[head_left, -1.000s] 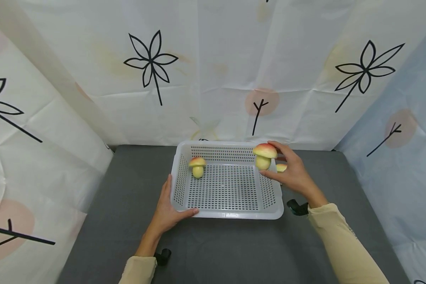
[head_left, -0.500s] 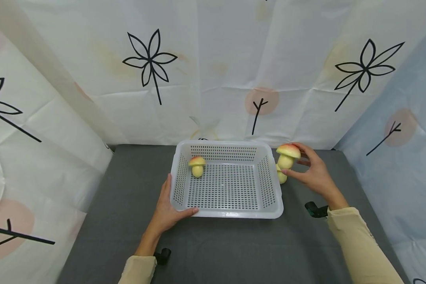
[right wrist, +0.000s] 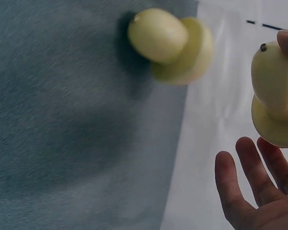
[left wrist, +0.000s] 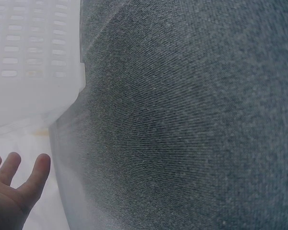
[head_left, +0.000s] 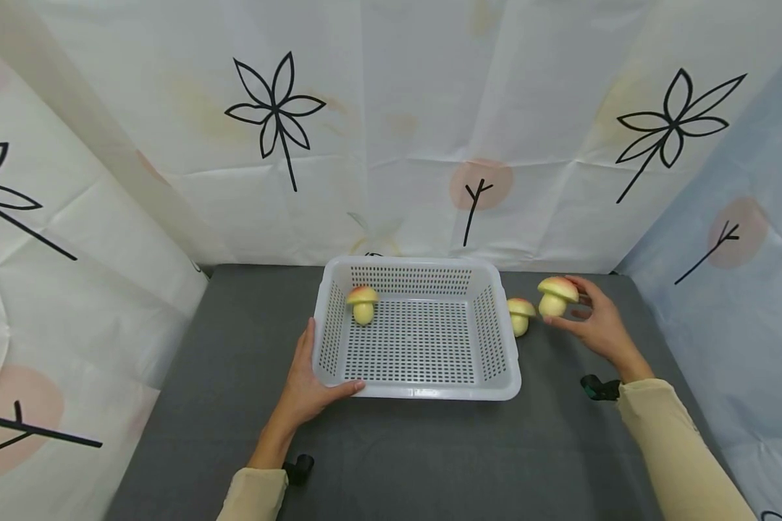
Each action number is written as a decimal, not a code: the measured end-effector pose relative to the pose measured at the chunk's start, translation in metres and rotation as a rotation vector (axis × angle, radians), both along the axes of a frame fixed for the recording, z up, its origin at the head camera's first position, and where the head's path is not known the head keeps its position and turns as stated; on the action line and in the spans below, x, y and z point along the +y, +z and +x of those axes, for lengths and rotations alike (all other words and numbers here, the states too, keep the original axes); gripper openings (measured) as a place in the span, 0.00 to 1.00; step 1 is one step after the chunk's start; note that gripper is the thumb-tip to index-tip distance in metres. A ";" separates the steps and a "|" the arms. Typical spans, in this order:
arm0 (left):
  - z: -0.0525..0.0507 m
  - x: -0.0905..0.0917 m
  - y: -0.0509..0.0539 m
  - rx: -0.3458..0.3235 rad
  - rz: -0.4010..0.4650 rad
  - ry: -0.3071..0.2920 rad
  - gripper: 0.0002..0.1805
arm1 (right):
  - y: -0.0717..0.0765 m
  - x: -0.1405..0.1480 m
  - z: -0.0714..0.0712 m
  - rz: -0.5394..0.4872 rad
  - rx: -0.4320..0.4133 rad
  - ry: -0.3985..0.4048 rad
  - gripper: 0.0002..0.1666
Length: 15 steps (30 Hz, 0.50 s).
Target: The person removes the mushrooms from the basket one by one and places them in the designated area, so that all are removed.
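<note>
A toy mushroom (head_left: 556, 297) with a yellow stem and red-tinged cap is pinched by my right hand (head_left: 601, 324), right of the white basket (head_left: 417, 394). In the right wrist view, the thumb presses the held mushroom (right wrist: 273, 81) near its stem, partly cut off by the frame edge. A second mushroom (head_left: 520, 316) stands just outside the basket's right wall. Inside the basket, toward the left, is a third mushroom (head_left: 363, 305). My left hand (head_left: 308, 391) rests at the basket's front left corner, fingers along the left side and thumb on the front rim.
Dark grey cloth (head_left: 417, 456) covers the table. White printed fabric (head_left: 404, 145) rises behind it and on both sides. The basket stands close to the back fabric.
My right hand has carried its mushroom from above the basket's right rim out to the right and lower. The mushroom beside the basket now shows more fully. The left hand has stayed put.
</note>
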State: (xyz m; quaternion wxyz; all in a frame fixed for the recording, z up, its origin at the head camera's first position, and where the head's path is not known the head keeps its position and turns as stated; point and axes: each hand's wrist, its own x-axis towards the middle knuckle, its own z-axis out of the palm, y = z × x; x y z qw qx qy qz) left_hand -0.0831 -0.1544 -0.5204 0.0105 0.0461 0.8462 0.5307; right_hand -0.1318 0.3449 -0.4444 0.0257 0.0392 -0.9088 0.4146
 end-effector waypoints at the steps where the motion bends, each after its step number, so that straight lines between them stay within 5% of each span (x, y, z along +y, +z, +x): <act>1: 0.000 0.000 0.000 0.000 0.001 0.002 0.78 | -0.003 0.002 0.000 0.001 -0.013 -0.005 0.53; 15: 0.000 0.001 0.000 -0.003 0.005 -0.001 0.79 | -0.051 0.026 -0.009 0.055 -0.206 -0.057 0.56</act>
